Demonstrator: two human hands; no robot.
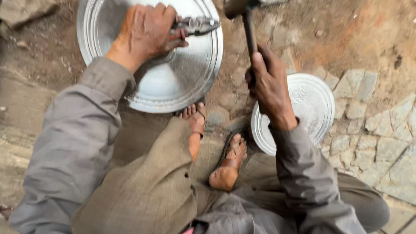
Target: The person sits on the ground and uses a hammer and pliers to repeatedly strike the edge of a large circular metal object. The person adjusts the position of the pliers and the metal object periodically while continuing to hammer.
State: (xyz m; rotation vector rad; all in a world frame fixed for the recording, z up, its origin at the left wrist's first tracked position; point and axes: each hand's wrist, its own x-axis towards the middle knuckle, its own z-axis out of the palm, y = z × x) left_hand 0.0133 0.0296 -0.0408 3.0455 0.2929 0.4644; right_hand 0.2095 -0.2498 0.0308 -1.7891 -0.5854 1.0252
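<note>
My left hand (145, 32) is closed around a pair of metal pliers (195, 26), whose jaws grip the rim of a large round shiny metal plate (173, 82) standing on the ground in front of me. My right hand (268, 84) grips the dark handle of a hammer (249, 30), raised with its head at the top edge of the view, right of the plate. My sandalled feet (229, 160) rest just below the plate.
A second, smaller ribbed metal plate (314, 104) lies on the ground at the right, partly behind my right wrist. The ground is dirt on the left and top, rough stone paving (377, 138) on the right.
</note>
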